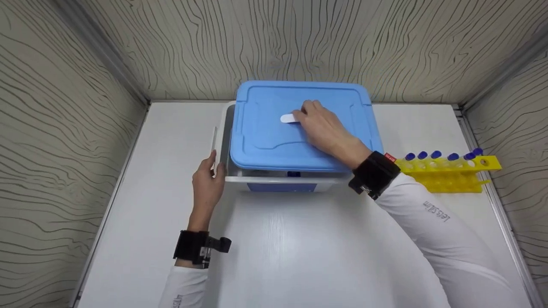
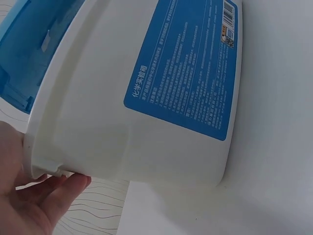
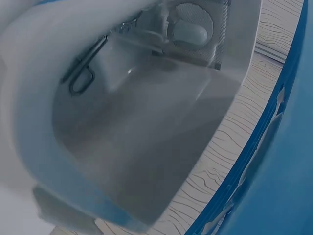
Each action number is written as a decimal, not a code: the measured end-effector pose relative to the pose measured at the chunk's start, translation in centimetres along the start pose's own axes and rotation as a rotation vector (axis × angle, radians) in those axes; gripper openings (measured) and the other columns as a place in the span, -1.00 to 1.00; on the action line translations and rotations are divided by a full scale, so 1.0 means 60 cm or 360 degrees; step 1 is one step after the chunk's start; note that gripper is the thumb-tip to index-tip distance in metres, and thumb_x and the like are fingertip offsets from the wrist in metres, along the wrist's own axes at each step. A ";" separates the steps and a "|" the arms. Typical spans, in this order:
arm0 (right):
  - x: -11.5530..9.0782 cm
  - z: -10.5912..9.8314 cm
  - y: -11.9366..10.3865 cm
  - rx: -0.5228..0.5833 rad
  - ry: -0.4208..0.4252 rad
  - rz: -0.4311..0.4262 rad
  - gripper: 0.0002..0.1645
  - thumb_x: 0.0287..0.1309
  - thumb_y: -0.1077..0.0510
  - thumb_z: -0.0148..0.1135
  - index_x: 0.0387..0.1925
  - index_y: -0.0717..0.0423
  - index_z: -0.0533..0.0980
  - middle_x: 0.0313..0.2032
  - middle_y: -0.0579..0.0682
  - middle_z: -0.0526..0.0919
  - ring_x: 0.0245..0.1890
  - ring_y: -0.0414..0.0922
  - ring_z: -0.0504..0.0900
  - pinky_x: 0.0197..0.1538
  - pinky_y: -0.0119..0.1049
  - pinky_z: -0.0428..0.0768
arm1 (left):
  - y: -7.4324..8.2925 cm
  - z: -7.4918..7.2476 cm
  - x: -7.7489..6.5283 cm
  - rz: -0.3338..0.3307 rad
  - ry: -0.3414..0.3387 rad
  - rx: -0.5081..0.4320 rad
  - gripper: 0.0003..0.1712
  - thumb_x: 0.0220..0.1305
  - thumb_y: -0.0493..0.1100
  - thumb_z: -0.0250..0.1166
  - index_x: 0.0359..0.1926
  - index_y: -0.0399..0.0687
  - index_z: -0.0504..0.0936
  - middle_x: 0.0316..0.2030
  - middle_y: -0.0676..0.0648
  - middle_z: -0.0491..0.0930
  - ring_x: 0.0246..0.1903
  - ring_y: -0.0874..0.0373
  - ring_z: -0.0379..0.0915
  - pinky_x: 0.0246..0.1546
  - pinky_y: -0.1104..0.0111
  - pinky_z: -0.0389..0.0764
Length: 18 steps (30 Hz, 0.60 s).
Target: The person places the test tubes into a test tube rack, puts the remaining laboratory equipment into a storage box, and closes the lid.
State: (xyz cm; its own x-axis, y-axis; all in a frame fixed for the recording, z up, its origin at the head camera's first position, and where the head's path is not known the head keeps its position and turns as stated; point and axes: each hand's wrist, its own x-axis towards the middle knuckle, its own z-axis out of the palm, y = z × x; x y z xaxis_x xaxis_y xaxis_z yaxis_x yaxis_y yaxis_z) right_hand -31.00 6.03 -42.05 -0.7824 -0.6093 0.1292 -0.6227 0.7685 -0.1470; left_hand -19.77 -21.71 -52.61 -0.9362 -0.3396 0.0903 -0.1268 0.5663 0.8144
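Note:
My left hand (image 1: 208, 179) grips the left rim of a white plastic storage box (image 2: 93, 122), its fingers under the edge by a side latch (image 1: 214, 139). The box's front carries a blue printed label (image 2: 186, 73). Over the box, my right hand (image 1: 323, 126) holds a blue lid (image 1: 265, 141) by its white handle (image 1: 287, 118). The lid sits askew, raised off the rim, so part of the inside shows. In the right wrist view the lid stands apart from the box; my right hand is out of that view.
Inside the box lie a metal looped tool (image 3: 85, 71) and a mesh square with a pale round centre (image 3: 190, 32). Right of the box, a yellow rack (image 1: 449, 182) holds several blue-capped tubes. Patterned panels (image 1: 274, 42) border the white table (image 1: 278, 248).

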 end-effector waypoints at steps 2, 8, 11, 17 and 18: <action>0.001 0.008 -0.004 0.0010 0.0004 -0.0002 -0.57 0.41 0.29 -0.05 0.23 0.32 0.46 -0.06 0.25 0.53 -0.09 0.12 0.51 -0.06 -0.06 0.63 | -0.004 -0.002 0.000 -0.0006 -0.0035 -0.0058 -0.43 0.44 -0.18 0.11 0.40 -0.26 0.34 0.18 -0.29 0.56 0.15 -0.06 0.55 0.11 0.18 0.64; 0.009 0.028 -0.019 0.0012 -0.0025 -0.0007 -0.59 0.40 0.30 -0.04 0.21 0.32 0.48 -0.07 0.24 0.53 -0.10 0.10 0.51 -0.06 -0.08 0.63 | -0.015 -0.007 -0.003 -0.0051 -0.0102 -0.0255 -0.46 0.50 -0.15 0.03 0.42 -0.21 0.33 0.29 -0.24 0.48 0.30 -0.06 0.44 0.25 0.15 0.56; 0.014 0.037 -0.026 0.0014 -0.0053 0.0003 -0.58 0.40 0.31 -0.04 0.21 0.31 0.48 -0.06 0.23 0.53 -0.09 0.10 0.51 -0.05 -0.08 0.63 | -0.017 -0.008 -0.003 -0.0067 -0.0109 -0.0301 -0.48 0.51 -0.17 -0.01 0.41 -0.18 0.35 0.24 -0.22 0.54 0.16 0.01 0.54 0.15 0.25 0.61; 0.023 0.054 -0.038 0.0026 -0.0062 -0.0015 -0.60 0.41 0.32 -0.05 0.19 0.32 0.49 -0.11 0.21 0.52 -0.12 0.09 0.49 -0.11 -0.06 0.62 | -0.023 -0.010 -0.003 -0.0137 -0.0110 -0.0332 -0.50 0.51 -0.19 -0.09 0.40 -0.11 0.39 -0.10 -0.22 0.63 -0.30 0.10 0.46 -0.28 0.45 0.55; 0.025 0.057 -0.039 0.0026 -0.0058 -0.0022 -0.61 0.41 0.31 -0.05 0.18 0.32 0.49 -0.11 0.21 0.52 -0.13 0.09 0.49 -0.11 -0.07 0.62 | -0.024 -0.011 -0.003 -0.0154 -0.0125 -0.0359 -0.50 0.52 -0.19 -0.10 0.40 -0.12 0.39 -0.02 -0.22 0.63 -0.21 0.09 0.52 -0.20 0.43 0.61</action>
State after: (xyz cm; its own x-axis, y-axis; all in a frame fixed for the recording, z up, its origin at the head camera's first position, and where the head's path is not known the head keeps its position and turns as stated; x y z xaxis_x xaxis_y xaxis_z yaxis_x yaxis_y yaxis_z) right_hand -30.73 2.63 -44.89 -0.7735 -0.6266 0.0953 -0.6332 0.7570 -0.1616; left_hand -19.21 -22.94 -53.43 -0.9470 -0.3196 -0.0323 -0.1493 0.3489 0.9252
